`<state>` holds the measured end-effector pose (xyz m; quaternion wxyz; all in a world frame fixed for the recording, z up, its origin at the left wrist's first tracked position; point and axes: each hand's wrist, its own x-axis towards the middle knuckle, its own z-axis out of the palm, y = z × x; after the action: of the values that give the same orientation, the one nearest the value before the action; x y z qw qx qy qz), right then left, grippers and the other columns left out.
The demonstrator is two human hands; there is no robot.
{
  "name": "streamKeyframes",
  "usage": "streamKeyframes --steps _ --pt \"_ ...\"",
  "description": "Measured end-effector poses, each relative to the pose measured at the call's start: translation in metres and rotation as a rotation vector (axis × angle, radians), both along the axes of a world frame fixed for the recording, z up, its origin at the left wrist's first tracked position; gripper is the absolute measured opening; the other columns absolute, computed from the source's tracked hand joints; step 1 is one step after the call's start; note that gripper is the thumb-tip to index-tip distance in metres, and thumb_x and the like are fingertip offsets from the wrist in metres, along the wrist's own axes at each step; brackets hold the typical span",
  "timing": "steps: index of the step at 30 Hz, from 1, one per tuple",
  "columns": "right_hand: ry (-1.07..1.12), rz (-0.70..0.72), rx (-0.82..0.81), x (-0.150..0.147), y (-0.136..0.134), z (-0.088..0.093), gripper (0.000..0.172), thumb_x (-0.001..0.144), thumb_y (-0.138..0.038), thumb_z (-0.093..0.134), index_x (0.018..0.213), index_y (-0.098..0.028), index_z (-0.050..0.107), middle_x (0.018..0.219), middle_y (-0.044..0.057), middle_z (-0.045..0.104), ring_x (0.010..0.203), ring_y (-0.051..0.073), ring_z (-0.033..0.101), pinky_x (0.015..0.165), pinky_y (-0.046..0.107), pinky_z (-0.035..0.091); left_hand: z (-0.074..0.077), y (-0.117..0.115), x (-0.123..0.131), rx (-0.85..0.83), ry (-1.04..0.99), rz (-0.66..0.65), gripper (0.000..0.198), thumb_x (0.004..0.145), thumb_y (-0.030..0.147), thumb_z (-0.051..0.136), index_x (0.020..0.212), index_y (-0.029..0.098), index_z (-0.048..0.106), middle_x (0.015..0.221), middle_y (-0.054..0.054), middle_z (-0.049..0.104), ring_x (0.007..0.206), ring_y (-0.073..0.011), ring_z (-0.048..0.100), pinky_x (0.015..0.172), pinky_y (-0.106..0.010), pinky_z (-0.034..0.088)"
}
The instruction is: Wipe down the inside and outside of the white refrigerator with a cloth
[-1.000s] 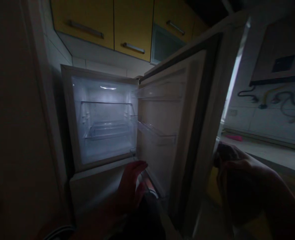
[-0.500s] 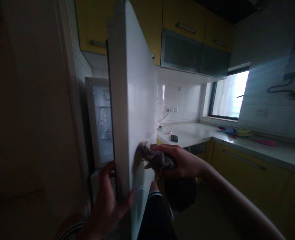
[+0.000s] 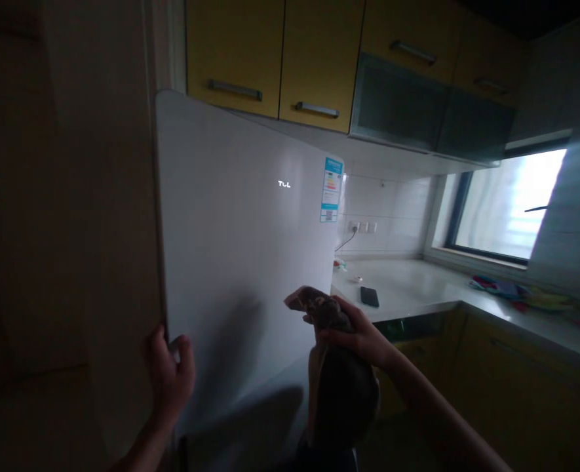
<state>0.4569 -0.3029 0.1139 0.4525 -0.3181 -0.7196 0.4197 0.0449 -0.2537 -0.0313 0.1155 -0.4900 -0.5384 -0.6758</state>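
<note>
My left hand is closed on the lower left edge of a white refrigerator door, fingers behind it and thumb in front. The door's front faces me, with a TCL logo and a blue-edged label. My right hand grips the bunched top of a dark brown bundle, which looks like cloth; its exact kind I cannot make out. A rounded, dark lower part with a paler edge hangs below the fingers, in front of the door. The inside of the refrigerator is hidden.
Yellow wall cabinets hang above the door. On the white counter to the right lie a black phone and colourful cloths. A wall socket has a cord plugged in. A window is at the right.
The refrigerator door has swung from edge-on to showing its front, hiding the interior. My left hand moved left with its edge. The bundle in my right hand now hangs more upright.
</note>
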Motion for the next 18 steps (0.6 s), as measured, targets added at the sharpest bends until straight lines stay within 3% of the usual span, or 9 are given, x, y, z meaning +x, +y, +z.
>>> streamKeyframes --steps 3,6,10,15,18 --pt "0.066 -0.157 -0.031 0.005 0.025 -0.019 0.064 0.073 -0.049 0.1 0.128 -0.026 0.077 0.122 0.011 0.084 0.12 0.039 0.078 0.112 0.064 0.06 -0.012 0.034 -0.008 -0.025 0.042 0.075 0.073 0.108 0.055 0.048 0.161 0.006 0.041 0.148 -0.029 0.054 0.14 -0.0428 0.058 0.111 -0.06 0.058" --pt "0.141 -0.309 -0.093 0.009 0.048 -0.037 0.07 0.068 -0.051 0.103 0.129 -0.027 0.078 0.117 0.01 0.084 0.117 0.041 0.077 0.111 0.069 0.058 -0.018 0.062 -0.011 -0.035 0.118 0.136 0.081 0.109 0.05 0.045 0.169 -0.002 0.028 0.16 -0.037 0.046 0.157 -0.0517 0.044 0.126 -0.072 0.043" --pt "0.252 -0.272 -0.212 0.006 0.076 -0.054 0.063 0.07 -0.054 0.1 0.125 -0.029 0.08 0.114 0.011 0.084 0.114 0.042 0.078 0.102 0.066 0.063 -0.025 0.086 -0.012 -0.082 0.161 0.197 0.091 0.11 0.045 0.047 0.176 -0.002 0.006 0.175 -0.042 0.025 0.166 -0.0581 0.027 0.128 -0.078 0.037" --pt "0.359 -0.355 -0.264 -0.006 0.102 -0.064 0.065 0.066 -0.061 0.1 0.117 -0.026 0.079 0.119 0.012 0.084 0.118 0.044 0.078 0.1 0.062 0.065 -0.033 0.114 -0.023 -0.046 0.336 0.208 0.093 0.108 0.042 0.053 0.18 0.013 0.002 0.184 -0.033 0.011 0.172 -0.0541 0.013 0.133 -0.078 0.029" --pt "0.408 -0.465 -0.216 -0.011 0.112 -0.058 0.068 0.064 -0.065 0.099 0.114 -0.023 0.079 0.118 0.014 0.085 0.115 0.044 0.079 0.098 0.059 0.066 -0.035 0.134 -0.029 0.001 0.371 0.195 0.09 0.108 0.041 0.053 0.18 0.016 0.006 0.185 -0.028 0.011 0.173 -0.0511 0.012 0.135 -0.077 0.025"
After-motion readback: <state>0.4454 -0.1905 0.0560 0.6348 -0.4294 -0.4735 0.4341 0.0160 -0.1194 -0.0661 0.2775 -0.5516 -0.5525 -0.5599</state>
